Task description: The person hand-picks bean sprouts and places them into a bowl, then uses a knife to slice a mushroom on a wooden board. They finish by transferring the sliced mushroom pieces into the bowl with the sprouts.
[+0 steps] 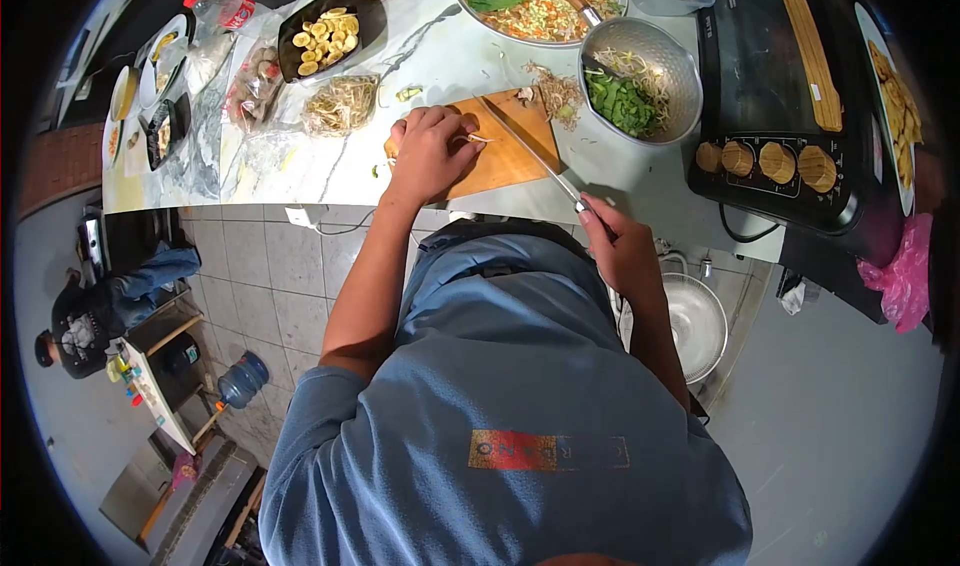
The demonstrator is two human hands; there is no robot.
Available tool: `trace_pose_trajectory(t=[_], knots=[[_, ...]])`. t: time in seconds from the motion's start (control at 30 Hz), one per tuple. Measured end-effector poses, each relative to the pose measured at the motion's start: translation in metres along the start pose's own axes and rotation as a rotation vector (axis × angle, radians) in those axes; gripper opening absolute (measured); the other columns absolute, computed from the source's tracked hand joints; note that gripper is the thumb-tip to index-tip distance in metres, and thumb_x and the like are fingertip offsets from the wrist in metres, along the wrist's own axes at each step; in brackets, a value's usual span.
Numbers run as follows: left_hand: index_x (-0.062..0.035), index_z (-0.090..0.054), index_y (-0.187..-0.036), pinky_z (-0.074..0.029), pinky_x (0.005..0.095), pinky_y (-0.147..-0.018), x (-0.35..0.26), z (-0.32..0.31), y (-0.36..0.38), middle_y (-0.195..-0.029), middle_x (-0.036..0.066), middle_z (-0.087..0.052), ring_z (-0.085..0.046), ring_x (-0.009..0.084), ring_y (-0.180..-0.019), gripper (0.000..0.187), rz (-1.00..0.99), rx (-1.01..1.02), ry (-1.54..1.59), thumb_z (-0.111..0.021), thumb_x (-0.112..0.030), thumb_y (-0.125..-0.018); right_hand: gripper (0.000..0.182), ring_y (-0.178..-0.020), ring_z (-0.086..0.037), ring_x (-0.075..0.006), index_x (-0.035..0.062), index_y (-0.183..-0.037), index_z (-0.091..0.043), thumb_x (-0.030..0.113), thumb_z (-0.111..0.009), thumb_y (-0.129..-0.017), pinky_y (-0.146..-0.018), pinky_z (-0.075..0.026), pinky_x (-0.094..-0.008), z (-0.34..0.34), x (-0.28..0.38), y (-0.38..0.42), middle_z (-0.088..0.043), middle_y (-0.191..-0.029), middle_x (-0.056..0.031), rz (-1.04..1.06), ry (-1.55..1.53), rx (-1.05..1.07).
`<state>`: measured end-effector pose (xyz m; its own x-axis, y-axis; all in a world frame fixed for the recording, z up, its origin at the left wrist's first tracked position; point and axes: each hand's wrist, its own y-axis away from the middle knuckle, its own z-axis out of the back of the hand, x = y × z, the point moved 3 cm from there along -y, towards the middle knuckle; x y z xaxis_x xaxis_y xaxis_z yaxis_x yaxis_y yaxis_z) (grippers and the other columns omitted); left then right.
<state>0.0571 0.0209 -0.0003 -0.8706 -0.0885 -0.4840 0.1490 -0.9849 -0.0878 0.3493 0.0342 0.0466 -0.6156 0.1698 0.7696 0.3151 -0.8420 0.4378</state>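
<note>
My right hand (612, 234) grips the handle of a long kitchen knife (525, 138), whose blade lies slanted across the wooden cutting board (515, 166). On the board's left part my left hand (428, 146) is closed over pale, thin strands that look like bean sprouts (482, 139); most of them are hidden under the fingers. The blade is a little right of the left fingertips, apart from them. Thin brownish trimmings (556, 96) lie by the board's far right corner. Behind them is a metal pot (688, 91) with chopped greens and bean sprouts.
A large pan (500, 28) of chopped vegetables stands at the back. Left are a bag of sprouts (342, 104), a black bowl (375, 16) of sliced rounds and a bottle (222, 8). A black cooker (775, 181) stands right. Another person (85, 326) is far left.
</note>
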Motion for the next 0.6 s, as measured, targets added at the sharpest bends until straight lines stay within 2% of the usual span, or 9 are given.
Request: trace_pose_trajectory(t=[0.1,0.2,0.27,0.37,0.6], knots=[[-0.0179,-0.074,-0.095,-0.031,0.0427,-0.090,0.0024,-0.0050,-0.0018,-0.100,-0.001,-0.068,-0.056,0.0235,-0.105,0.022,0.019,-0.021,0.004,-0.079,-0.035,-0.082,0.033,-0.074,-0.070,-0.0185,0.0030,-0.121,-0.069,0.025,-0.065,-0.097,-0.072,-0.052,-0.0302,-0.0013,0.0004,0.0015,-0.074,-0.089,-0.0181,0.034,0.005,-0.007],[-0.0175,-0.074,-0.091,-0.031,0.0428,-0.088,0.0015,-0.0054,-0.0041,-0.097,-0.001,-0.068,-0.056,0.0233,-0.103,0.018,0.042,-0.033,0.006,-0.078,-0.034,-0.083,0.033,-0.080,-0.073,-0.0225,0.0026,-0.120,-0.069,0.025,-0.065,-0.097,-0.075,-0.053,-0.0316,-0.0037,0.0027,0.0042,-0.074,-0.093,-0.0191,0.014,0.025,0.010],[-0.0173,-0.074,-0.090,-0.030,0.0428,-0.087,0.0014,-0.0061,-0.0054,-0.095,-0.001,-0.068,-0.056,0.0231,-0.102,0.017,0.059,-0.039,0.008,-0.078,-0.033,-0.084,0.033,-0.089,-0.073,-0.0288,0.0026,-0.120,-0.070,0.025,-0.065,-0.096,-0.081,-0.054,-0.0339,-0.0068,0.0007,0.0042,-0.074,-0.098,-0.0203,0.091,0.026,-0.016],[-0.0164,-0.073,-0.086,-0.031,0.0434,-0.088,0.0028,-0.0073,-0.0070,-0.092,0.000,-0.067,-0.055,0.0240,-0.101,0.015,0.062,-0.060,0.052,-0.077,-0.031,-0.083,0.032,-0.095,-0.072,-0.0332,0.0032,-0.119,-0.070,0.025,-0.065,-0.096,-0.085,-0.054,-0.0361,-0.0086,0.0031,0.0038,-0.073,-0.102,-0.0209,0.094,0.058,-0.023],[-0.0161,-0.073,-0.085,-0.031,0.0433,-0.087,0.0009,-0.0048,-0.0081,-0.089,-0.001,-0.068,-0.057,0.0237,-0.098,0.014,0.063,-0.064,0.060,-0.077,-0.030,-0.084,0.033,-0.095,-0.072,-0.0344,0.0043,-0.119,-0.071,0.027,-0.065,-0.096,-0.086,-0.054,-0.0377,-0.0089,0.0039,0.0043,-0.073,-0.101,-0.0200,0.072,0.112,-0.025]])
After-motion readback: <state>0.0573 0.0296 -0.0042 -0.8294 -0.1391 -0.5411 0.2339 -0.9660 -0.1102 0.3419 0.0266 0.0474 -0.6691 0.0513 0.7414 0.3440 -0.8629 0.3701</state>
